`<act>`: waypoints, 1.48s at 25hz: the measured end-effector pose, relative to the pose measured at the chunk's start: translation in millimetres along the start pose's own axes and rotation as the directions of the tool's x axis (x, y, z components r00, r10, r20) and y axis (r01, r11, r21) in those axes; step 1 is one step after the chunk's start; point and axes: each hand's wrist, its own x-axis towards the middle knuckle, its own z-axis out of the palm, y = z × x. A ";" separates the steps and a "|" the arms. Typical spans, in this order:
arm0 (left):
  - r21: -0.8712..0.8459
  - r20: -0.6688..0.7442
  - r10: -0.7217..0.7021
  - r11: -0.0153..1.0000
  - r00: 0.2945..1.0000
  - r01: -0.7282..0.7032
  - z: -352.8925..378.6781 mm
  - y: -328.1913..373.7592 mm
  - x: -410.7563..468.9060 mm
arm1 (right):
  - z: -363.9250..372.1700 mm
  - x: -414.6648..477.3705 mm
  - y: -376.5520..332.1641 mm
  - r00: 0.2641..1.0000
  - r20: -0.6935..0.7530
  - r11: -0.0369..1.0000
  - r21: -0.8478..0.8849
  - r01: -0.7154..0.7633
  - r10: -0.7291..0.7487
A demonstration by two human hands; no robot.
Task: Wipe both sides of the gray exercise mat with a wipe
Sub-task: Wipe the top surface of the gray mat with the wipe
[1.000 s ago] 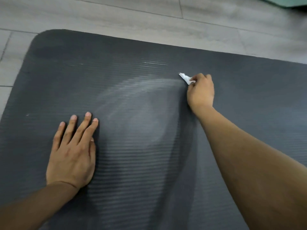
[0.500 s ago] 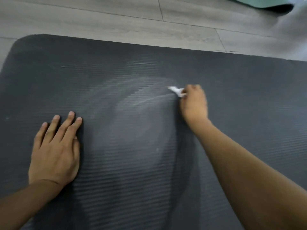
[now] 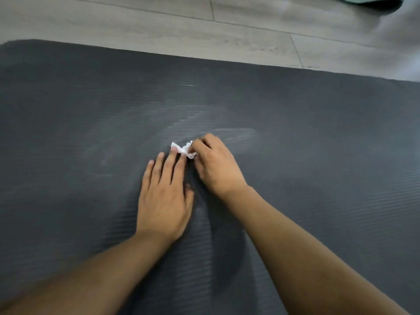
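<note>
My left hand (image 3: pixel 164 198) has slid in from the mat's left side, its flat, released fingers now touching the wipe (image 3: pixel 183 150) that my right hand (image 3: pixel 214 165) pinches mid-mat — probably a regrip or refold before more strokes. The gray exercise mat (image 3: pixel 318 137) lies flat on the floor, ribbed, with pale damp streaks around the wipe.

An indoor room, likely a home or exercise space, is suggested. A floor (image 3: pixel 227 39) of pale wood-look planks is seen, with a gray exercise mat (image 3: pixel 318 133) spread flat on it. Beyond the mat's far edge, a teal mat's corner (image 3: pixel 368 1) is glimpsed.
</note>
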 end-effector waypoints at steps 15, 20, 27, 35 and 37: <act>0.168 0.082 -0.073 0.984 0.994 0.058 15.7 19.4 12.6 | -12.5 69.9 88.5 0.994 -0.065 0.995 -0.045 0.087 -0.090; 0.180 0.070 -0.073 0.982 0.995 0.060 16.4 20.2 12.5 | -107.6 14.1 245.9 0.611 -0.355 0.633 -0.066 -0.772 0.708; 0.205 0.051 -0.068 0.977 0.996 0.056 17.2 20.7 10.7 | -22.6 27.2 77.0 0.990 -0.007 0.981 0.137 -0.139 0.141; 0.218 0.037 -0.064 0.974 0.997 0.054 17.8 21.4 12.6 | -100.6 -23.2 254.1 0.677 -0.393 0.729 -0.024 -0.684 0.622; 0.223 0.029 -0.063 0.973 0.998 0.055 19.5 22.6 12.3 | -93.1 -27.0 256.5 0.618 -0.434 0.700 0.041 -0.713 0.655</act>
